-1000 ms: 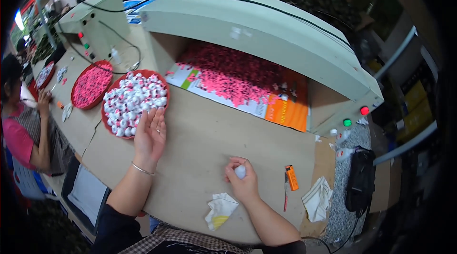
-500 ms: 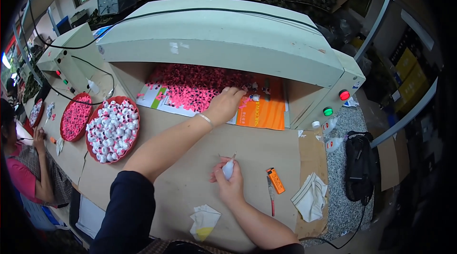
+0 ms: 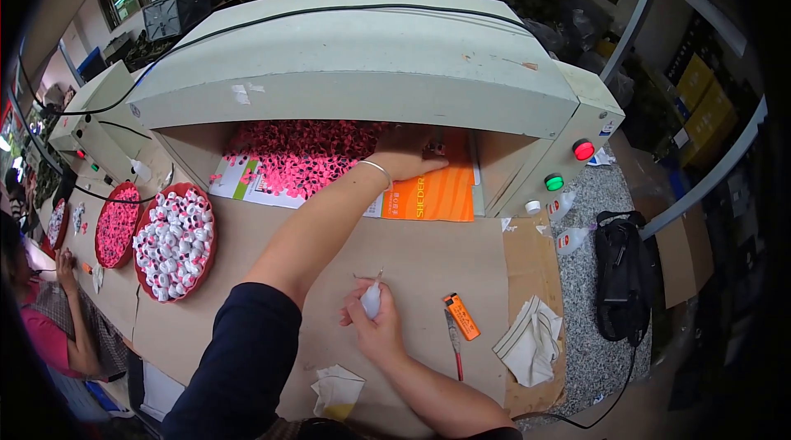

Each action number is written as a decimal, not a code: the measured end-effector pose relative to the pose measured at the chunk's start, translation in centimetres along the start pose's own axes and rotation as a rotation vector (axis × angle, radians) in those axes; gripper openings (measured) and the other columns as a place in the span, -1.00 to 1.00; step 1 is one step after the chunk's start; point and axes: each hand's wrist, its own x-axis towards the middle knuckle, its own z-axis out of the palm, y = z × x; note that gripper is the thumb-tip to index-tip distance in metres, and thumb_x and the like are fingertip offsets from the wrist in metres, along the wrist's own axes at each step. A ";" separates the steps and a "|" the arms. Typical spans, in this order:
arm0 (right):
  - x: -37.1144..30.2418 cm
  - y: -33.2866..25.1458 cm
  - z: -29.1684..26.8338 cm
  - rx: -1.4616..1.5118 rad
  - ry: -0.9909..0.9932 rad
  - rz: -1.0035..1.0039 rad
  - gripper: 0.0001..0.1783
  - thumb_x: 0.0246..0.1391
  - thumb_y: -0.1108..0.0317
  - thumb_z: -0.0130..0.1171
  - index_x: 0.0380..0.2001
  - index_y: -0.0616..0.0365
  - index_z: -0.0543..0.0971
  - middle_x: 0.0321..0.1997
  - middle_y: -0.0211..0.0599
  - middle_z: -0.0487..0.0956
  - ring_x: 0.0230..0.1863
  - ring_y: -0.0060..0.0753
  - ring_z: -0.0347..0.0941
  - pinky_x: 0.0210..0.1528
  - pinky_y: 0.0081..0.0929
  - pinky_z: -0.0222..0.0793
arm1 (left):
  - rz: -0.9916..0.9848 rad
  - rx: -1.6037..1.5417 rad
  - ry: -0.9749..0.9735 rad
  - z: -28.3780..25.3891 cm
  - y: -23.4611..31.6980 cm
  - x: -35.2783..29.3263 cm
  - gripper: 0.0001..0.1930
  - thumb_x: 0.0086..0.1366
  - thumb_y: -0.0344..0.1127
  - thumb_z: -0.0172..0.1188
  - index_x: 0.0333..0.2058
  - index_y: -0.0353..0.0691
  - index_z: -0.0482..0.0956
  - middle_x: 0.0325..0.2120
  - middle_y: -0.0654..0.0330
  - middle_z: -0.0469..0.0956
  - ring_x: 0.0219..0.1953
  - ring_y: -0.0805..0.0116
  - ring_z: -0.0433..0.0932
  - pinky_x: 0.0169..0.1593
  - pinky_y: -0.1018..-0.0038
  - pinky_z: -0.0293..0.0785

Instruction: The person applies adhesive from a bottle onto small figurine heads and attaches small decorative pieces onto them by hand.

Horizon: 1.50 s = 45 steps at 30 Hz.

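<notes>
My left hand (image 3: 405, 153) reaches into the hooded cream-coloured box (image 3: 354, 94), above small pink pieces with dark spots (image 3: 305, 170). These pieces lie on an orange and white printed sheet (image 3: 445, 193). The hood's shadow covers the fingers, and I cannot make out whether they hold anything. Over the table, my right hand (image 3: 375, 320) is closed around a small white squeeze bottle (image 3: 372, 300) with a thin tip pointing up. A thin pointed thing also sticks out by its fingertips, too small to name.
An orange box cutter (image 3: 461, 316), a red-handled slim tool (image 3: 456, 347) and a white cloth (image 3: 531, 341) lie to the right. Red baskets hold white-and-pink pieces (image 3: 175, 242) and pink pieces (image 3: 119, 226). A co-worker (image 3: 62, 316) sits at far left.
My left hand has gone deeper under the hood, its fingers now in shadow. The whole view has shifted slightly; my right hand still holds the bottle.
</notes>
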 end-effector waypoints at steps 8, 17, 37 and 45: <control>0.1 0.0 0.1 -0.017 0.023 -0.005 -0.72 0.01 0.52 -0.06 -0.18 0.25 0.20 -0.40 -0.32 0.36 -0.45 -0.52 0.37 -0.46 -0.56 0.40 | 0.104 0.216 -0.056 2.2 2.0 1.9 -0.65 0.12 -0.08 -0.05 -0.24 -0.23 0.40 -0.16 -0.01 0.32 -0.18 0.07 0.38 -0.17 0.23 0.35; 0.1 0.3 -0.1 -0.045 0.019 -0.050 -0.73 0.02 0.46 -0.03 -0.17 0.25 0.29 -0.38 -0.35 0.40 -0.44 -0.58 0.40 -0.43 -0.62 0.42 | 0.116 0.388 0.177 4.6 1.1 0.5 -0.66 0.12 -0.08 -0.03 -0.26 -0.21 0.41 -0.15 0.04 0.34 -0.28 0.13 0.45 -0.28 0.22 0.39; 0.3 0.4 -0.2 -0.117 0.029 -0.051 -0.74 0.01 0.45 -0.01 -0.20 0.26 0.30 -0.41 -0.34 0.40 -0.44 -0.55 0.40 -0.46 -0.60 0.41 | -0.048 0.295 -0.016 0.3 -2.2 -0.9 -0.55 0.06 0.07 0.01 -0.31 -0.24 0.45 -0.30 -0.05 0.43 -0.23 0.11 0.42 -0.22 0.26 0.36; 0.3 -0.1 -0.3 -0.067 -0.008 -0.040 -0.66 0.01 0.46 -0.01 -0.12 0.25 0.24 -0.32 -0.33 0.36 -0.39 -0.54 0.39 -0.40 -0.60 0.41 | -0.317 -0.253 -0.028 -6.3 3.5 -5.6 -0.64 0.05 -0.07 0.12 -0.36 -0.28 0.44 -0.35 -0.03 0.41 -0.30 0.07 0.43 -0.32 0.34 0.36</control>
